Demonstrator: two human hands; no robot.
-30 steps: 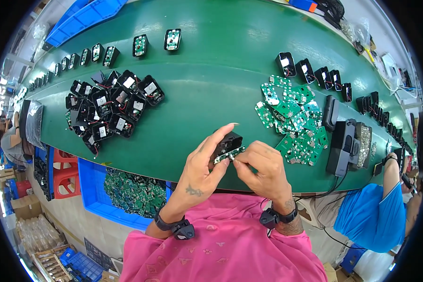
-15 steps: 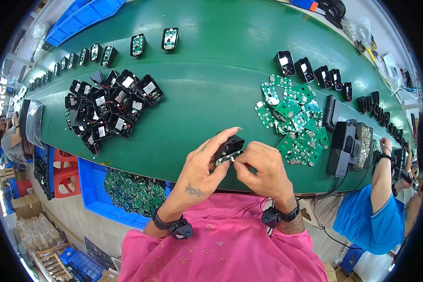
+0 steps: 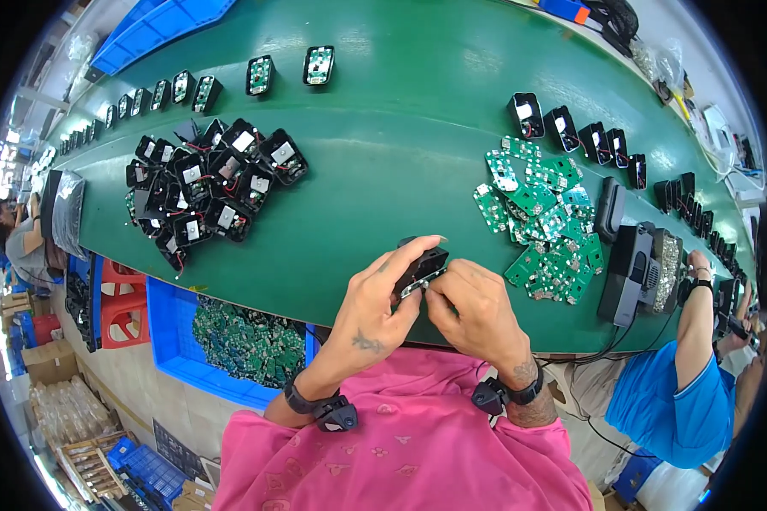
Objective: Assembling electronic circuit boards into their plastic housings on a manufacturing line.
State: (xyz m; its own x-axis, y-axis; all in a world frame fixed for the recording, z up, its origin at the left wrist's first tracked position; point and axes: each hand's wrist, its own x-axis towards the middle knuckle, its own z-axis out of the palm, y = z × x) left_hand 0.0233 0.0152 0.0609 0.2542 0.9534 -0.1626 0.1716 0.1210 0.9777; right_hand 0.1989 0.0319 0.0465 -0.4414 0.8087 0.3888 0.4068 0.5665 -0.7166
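Note:
Close to the table's near edge, my left hand [image 3: 368, 313] is closed around a small black plastic housing [image 3: 421, 267], its thumb along the near side and its fingers over the far side. A circuit board [image 3: 411, 288] shows edge-on at the housing's near side, tilted. My right hand [image 3: 479, 308] is closed, with thumb and forefinger pinched against the board's right end. Anything small between those fingertips is hidden. To the right lies a heap of green circuit boards [image 3: 533, 201]; to the left is a pile of black housings [image 3: 228, 219] with white parts and red wires.
Black housings with boards [image 3: 319, 66] line the green table's [image 3: 383, 170] far left; more housings [image 3: 527, 116] stand far right. A dark grey device [image 3: 624, 271] sits right of the boards. A blue bin [image 3: 166, 328] of boards is below left. A co-worker's arm [image 3: 695, 319] reaches in at right.
The housing in my left hand has tipped, so less of the board's face shows. My right fingers remain at the board's end. The whole view has shifted slightly.

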